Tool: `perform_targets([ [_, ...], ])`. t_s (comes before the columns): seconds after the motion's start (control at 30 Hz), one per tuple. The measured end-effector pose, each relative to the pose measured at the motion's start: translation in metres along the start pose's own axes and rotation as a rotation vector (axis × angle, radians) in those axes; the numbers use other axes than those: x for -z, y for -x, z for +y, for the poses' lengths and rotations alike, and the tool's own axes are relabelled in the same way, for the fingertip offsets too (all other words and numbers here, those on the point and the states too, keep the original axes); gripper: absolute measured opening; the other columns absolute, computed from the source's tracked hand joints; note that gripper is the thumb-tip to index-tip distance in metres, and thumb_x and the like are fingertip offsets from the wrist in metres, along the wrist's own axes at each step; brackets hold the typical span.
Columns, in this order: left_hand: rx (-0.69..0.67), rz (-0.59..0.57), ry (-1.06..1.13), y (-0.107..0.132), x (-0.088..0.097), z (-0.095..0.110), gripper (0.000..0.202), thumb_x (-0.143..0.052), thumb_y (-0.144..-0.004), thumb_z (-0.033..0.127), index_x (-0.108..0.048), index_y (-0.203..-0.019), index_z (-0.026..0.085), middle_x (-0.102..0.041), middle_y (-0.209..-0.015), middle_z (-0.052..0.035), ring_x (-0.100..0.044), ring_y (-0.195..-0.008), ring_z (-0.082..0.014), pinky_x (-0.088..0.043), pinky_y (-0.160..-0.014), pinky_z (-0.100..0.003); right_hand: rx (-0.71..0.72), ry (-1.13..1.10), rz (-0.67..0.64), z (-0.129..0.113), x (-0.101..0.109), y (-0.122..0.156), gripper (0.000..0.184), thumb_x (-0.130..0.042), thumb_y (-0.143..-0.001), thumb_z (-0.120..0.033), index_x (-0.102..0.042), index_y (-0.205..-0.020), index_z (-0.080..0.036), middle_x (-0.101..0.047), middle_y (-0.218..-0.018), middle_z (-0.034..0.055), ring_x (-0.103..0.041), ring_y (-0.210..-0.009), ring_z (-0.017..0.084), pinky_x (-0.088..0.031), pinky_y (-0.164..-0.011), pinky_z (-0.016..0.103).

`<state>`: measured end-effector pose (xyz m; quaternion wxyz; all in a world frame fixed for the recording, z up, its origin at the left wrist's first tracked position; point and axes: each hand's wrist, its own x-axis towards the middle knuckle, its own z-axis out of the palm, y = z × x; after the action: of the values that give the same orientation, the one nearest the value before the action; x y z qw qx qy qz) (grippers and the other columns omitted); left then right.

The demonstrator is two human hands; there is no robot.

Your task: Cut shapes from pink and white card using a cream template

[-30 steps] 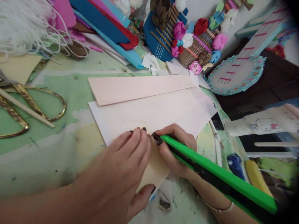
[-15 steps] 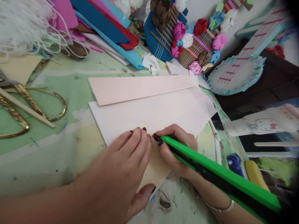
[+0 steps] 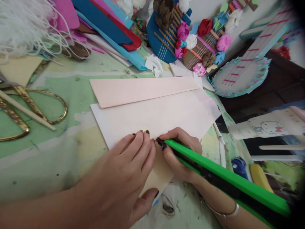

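My left hand (image 3: 128, 168) lies flat on a pale yellow sheet (image 3: 160, 170), its fingers stretched out side by side and its thumb apart. The sheet rests over a larger white sheet (image 3: 147, 117) on the table. My right hand (image 3: 182, 152) is closed around the front of a long green and black utility knife (image 3: 224, 171). The knife's dark tip is down at the yellow sheet, just right of my left fingertips; the blade itself cannot be made out. Beyond both hands, a long pale pink strip (image 3: 143, 90) lies along the white sheet's far edge.
Gold-handled scissors (image 3: 45, 105) and a thin wooden stick (image 3: 28, 111) lie at left. White string (image 3: 26, 28) is heaped behind them. Decorated cardboard instruments (image 3: 240, 76) stand at the back right. A white tumbler (image 3: 264, 124) and a yellow object (image 3: 259, 178) are at right.
Both hands stay almost in place. The knife's tip and my right fingers have shifted very slightly.
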<state>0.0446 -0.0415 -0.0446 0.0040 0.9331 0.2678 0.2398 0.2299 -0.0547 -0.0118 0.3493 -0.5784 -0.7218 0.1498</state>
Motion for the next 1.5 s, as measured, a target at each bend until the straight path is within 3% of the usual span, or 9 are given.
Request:
perform_targets([
  [1.5, -0.018, -0.002, -0.015, 0.0018, -0.0006, -0.0013, 0.069, -0.057, -0.082, 0.060, -0.066, -0.122, 0.006, -0.065, -0.127, -0.0229, -0.059, -0.119, -0.0393, -0.040, -0.100, -0.049, 0.013, 0.026, -0.017, -0.0003, 0.0056, 0.0028, 0.015, -0.055, -0.072, -0.010, -0.061, -0.083, -0.020, -0.070, -0.064, -0.0057, -0.061, -0.050, 0.005, -0.045, -0.050, 0.014],
])
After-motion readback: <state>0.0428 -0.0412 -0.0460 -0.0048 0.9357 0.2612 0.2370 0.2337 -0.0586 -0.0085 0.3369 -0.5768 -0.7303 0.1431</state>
